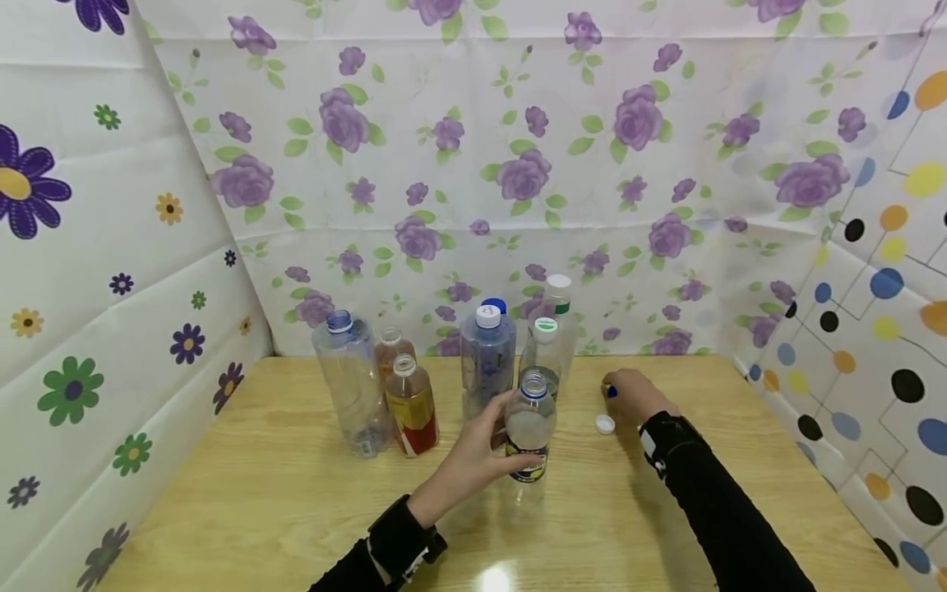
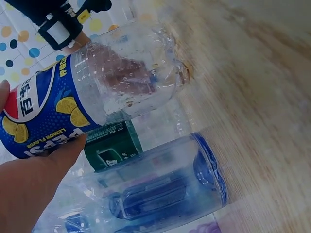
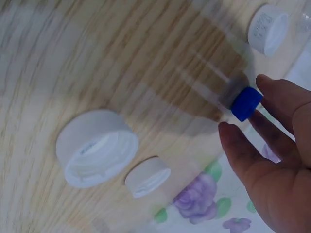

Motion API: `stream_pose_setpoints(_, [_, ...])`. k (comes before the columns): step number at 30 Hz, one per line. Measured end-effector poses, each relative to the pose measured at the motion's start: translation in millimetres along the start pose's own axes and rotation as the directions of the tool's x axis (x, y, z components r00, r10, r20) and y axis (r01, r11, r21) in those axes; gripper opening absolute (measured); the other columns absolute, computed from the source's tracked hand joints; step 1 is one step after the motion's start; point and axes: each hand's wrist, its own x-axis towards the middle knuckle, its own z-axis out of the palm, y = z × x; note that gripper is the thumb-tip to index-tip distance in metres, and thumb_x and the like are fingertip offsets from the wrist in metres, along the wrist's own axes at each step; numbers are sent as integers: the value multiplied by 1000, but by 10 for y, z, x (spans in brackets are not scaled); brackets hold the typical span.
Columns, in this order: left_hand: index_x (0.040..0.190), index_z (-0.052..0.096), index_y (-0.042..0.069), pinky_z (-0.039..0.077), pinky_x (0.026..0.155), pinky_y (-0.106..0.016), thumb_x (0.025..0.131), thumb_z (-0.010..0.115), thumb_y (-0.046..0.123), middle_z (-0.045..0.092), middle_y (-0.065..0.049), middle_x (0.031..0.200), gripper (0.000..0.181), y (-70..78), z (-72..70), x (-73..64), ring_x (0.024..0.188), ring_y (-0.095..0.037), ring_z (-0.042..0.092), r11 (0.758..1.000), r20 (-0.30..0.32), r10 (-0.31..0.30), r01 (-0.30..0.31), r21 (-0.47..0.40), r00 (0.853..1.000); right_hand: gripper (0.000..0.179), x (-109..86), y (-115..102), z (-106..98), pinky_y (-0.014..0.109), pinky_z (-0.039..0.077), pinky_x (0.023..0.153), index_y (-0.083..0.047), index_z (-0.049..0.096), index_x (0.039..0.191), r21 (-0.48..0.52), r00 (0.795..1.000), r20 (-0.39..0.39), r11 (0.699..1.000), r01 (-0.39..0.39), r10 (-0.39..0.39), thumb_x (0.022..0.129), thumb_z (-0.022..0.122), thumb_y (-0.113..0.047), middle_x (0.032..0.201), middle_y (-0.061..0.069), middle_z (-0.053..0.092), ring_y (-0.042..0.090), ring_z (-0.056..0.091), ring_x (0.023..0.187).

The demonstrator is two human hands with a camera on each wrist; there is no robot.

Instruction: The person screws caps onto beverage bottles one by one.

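My left hand point(image 1: 481, 452) grips a clear plastic Pepsi bottle point(image 1: 531, 423), its thumb across the blue lemon-flavor label point(image 2: 48, 104). The bottle's mouth is uncapped, with a blue ring round the neck. Over to the right, my right hand point(image 1: 638, 395) reaches down at the tabletop. A small blue bottle cap point(image 3: 246, 104) sits among its fingertips; the thumb stands apart from it. Around that hand lie a large white cap point(image 3: 97, 148), a smaller white cap point(image 3: 148, 177) and another white cap point(image 3: 268, 30).
Behind the Pepsi bottle stand a bluish bottle with a white cap point(image 1: 488, 362) and a clear bottle with a green-and-white cap point(image 1: 545, 329). Leftward are a large uncapped bottle point(image 1: 351, 382) and an uncapped tea bottle point(image 1: 412, 407). Flowered cloth point(image 1: 444, 164) closes off the wooden table's point(image 1: 259, 493) back.
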Motion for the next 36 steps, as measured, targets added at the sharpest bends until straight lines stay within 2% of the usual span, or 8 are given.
stream_pose_setpoints(7, [159,28,17,49,109,-29,87,83,14,54,-7,145,91,11,-23,3,131,-27,56,1000,35,-3,4,-13,999,21,30,17,73,48,59,87,1,73,110,-11,997,-48,998,64,-65,91,70,7,109,20,71,39,66,104])
stream_pose_setpoints(12, [158,29,19,49,109,-28,86,84,18,53,-3,146,91,30,-49,-5,131,-23,56,1000,38,-15,15,8,999,17,47,20,85,44,59,81,-2,75,104,-2,996,-60,998,65,-65,91,69,7,105,16,71,36,67,100])
stream_pose_setpoints(21, [149,45,21,51,107,-29,87,84,21,56,0,144,73,68,-63,-5,127,-22,60,999,26,-33,32,30,999,17,52,55,66,46,59,82,1,74,109,0,999,-28,1000,22,-22,93,68,4,107,19,71,37,67,101])
stream_pose_setpoints(26, [147,47,21,53,104,-28,86,84,19,57,0,142,71,67,-57,6,125,-22,61,999,23,-29,28,42,999,22,41,51,-21,51,59,88,6,71,115,8,1000,-28,1000,5,-5,94,66,3,112,25,69,43,65,105])
stream_pose_setpoints(31, [147,47,19,53,104,-27,87,84,20,57,-1,142,71,60,-57,6,126,-23,60,999,23,-29,28,43,999,25,5,5,-149,54,58,91,9,69,118,21,998,-67,1000,6,-5,94,67,2,114,28,68,45,64,108])
stream_pose_setpoints(36, [146,47,20,53,103,-27,87,83,20,57,-1,142,69,53,-63,-4,125,-23,60,999,19,-32,32,36,999,25,-60,-139,-285,53,57,87,8,66,120,49,991,-134,999,3,3,96,64,-1,113,27,66,43,64,105])
